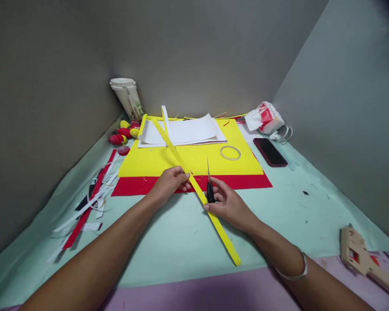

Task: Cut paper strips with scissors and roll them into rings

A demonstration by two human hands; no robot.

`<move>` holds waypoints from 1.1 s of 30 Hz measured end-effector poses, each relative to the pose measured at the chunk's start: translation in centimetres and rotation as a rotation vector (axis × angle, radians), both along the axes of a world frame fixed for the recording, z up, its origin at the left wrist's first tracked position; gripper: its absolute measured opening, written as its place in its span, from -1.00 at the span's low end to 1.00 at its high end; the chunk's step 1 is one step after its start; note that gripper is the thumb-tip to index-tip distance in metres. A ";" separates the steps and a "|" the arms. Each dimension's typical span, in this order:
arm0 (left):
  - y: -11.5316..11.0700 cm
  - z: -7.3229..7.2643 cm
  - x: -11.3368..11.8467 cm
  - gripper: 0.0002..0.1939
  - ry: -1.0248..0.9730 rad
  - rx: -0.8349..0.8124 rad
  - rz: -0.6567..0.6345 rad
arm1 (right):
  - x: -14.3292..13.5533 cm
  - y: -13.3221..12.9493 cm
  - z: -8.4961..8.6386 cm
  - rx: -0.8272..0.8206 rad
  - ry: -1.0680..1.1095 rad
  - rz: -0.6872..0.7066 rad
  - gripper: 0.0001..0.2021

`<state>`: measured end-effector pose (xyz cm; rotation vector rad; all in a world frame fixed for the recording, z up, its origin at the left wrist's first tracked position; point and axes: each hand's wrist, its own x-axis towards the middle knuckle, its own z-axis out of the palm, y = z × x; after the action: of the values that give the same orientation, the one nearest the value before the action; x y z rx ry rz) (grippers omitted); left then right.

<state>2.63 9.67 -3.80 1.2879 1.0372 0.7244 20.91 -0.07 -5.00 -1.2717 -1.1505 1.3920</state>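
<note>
A long yellow paper strip (pixel 220 229) runs diagonally through both hands, its far stretch (pixel 175 152) marked with close crosswise cuts or creases. My left hand (pixel 171 183) pinches it between thumb and fingers, near where the marked stretch ends. In my right hand (pixel 228 201) is a black-handled tool (pixel 210 192) with a thin metal point facing away from me. The fingers wrap its handle, and the thumb and a finger also touch the strip. Beneath lie yellow sheets (pixel 188 162) over a red sheet (pixel 136 185), with white paper (pixel 194 129) on top.
A tape-like ring (pixel 230 153) rests on the yellow sheet. Around the work are a phone (pixel 270 152), a tissue pack (pixel 269 117), a glue gun (pixel 359 252), paper strips (pixel 90 203), red and yellow paper pieces (pixel 118 139) and a leaning white cup (pixel 128 97). Grey walls stand behind.
</note>
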 end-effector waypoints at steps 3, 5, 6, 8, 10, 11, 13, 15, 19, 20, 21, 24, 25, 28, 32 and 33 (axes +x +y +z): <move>0.1 0.0 0.0 -0.78 -0.026 -0.020 0.018 | -0.1 0.0 0.1 -0.004 0.018 0.010 -0.17; 0.1 0.0 -0.1 -0.76 -0.033 -0.028 0.024 | -0.1 -0.1 0.2 -0.006 0.020 0.026 -0.16; 0.1 0.0 -0.1 -0.76 -0.034 -0.032 0.025 | -0.1 -0.1 0.2 -0.004 0.022 0.035 -0.16; 0.1 0.0 -0.1 -0.76 -0.035 -0.045 0.020 | 0.1 -0.1 0.2 0.000 0.045 0.041 -0.21; 0.2 0.0 -0.2 -0.76 -0.035 -0.062 0.009 | 0.3 0.0 -0.1 -0.010 0.107 0.025 -0.34; 0.2 0.1 -0.2 -0.76 -0.035 -0.069 0.003 | 0.5 0.0 -0.2 -0.022 0.142 0.010 -0.40; 0.2 0.1 -0.3 -0.77 -0.036 -0.078 -0.005 | 0.7 0.3 -0.6 -0.052 0.183 -0.019 -0.45; 0.2 0.1 -0.3 -0.78 -0.041 -0.082 -0.010 | 0.8 0.4 -0.8 -0.058 0.148 -0.045 -0.46; 0.3 0.0 -0.3 -0.80 -0.053 -0.088 -0.015 | 0.5 0.4 -0.4 -0.016 0.018 -0.047 -0.47; 0.4 0.0 -0.3 -0.80 -0.057 -0.090 -0.015 | 0.4 0.3 -0.3 -0.009 -0.008 -0.040 -0.48; 0.4 -0.1 -0.3 -0.79 -0.063 -0.093 -0.016 | 0.4 0.3 -0.1 -0.005 -0.034 -0.034 -0.50; 0.5 -0.1 -0.4 -0.79 -0.088 -0.103 -0.020 | 0.3 0.1 0.2 0.020 -0.106 -0.032 -0.55; 0.5 -0.1 -0.5 -0.79 -0.099 -0.107 -0.022 | 0.3 0.1 0.2 0.033 -0.122 -0.026 -0.57; 0.6 0.0 -0.8 -0.80 -0.149 -0.123 -0.041 | 0.3 0.1 0.0 0.050 -0.130 -0.002 -0.61; 0.6 0.1 -1.0 -0.81 -0.265 -0.185 -0.097 | 0.4 0.2 -0.1 0.045 -0.113 0.013 -0.62; 0.6 0.2 -1.0 -0.82 -0.282 -0.201 -0.106 | 0.4 0.2 -0.1 0.052 -0.129 0.019 -0.62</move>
<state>1.60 10.24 -3.63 1.0255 0.7849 0.6797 21.34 0.08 -5.10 -1.3325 -1.2811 1.3013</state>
